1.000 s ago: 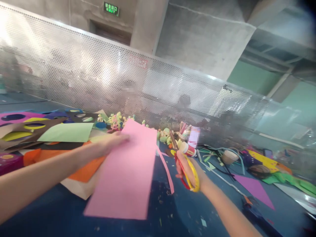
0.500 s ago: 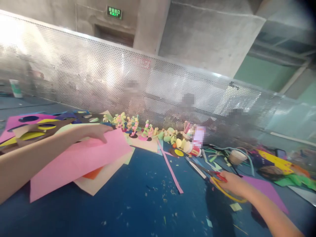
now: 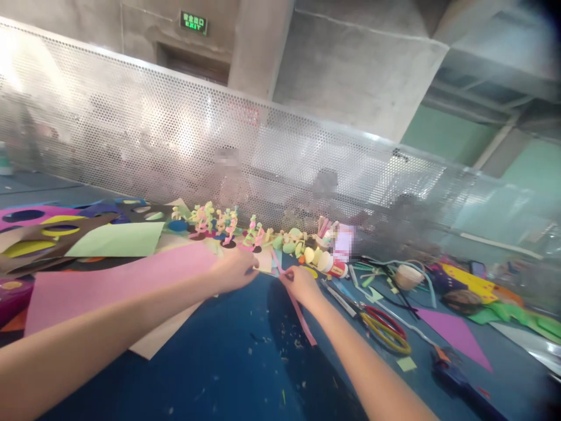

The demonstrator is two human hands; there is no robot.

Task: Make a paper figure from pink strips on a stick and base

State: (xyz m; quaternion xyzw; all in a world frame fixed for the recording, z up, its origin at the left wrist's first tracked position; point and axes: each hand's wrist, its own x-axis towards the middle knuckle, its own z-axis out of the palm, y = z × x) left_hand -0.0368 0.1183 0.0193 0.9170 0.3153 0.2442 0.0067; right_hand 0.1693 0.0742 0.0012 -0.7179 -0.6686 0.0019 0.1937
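Beside scissors (image 3: 380, 325) – both hands' fingers pinching pink strip (image 3: 302, 316), paper flowers (image 3: 219, 221) behind

Bare blue tabletop (image 3: 228, 368) near; scissors (image 3: 377, 324) right, paper figures (image 3: 228, 225) beyond.

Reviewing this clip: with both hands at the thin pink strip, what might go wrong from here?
The pink strip is thin, and the right hand pinches its upper end; a sharp pull might tear it. The left hand works right beside the row of small paper figures, so a stray move may knock some over. The scissors lie close beside the right forearm, which might bump them.
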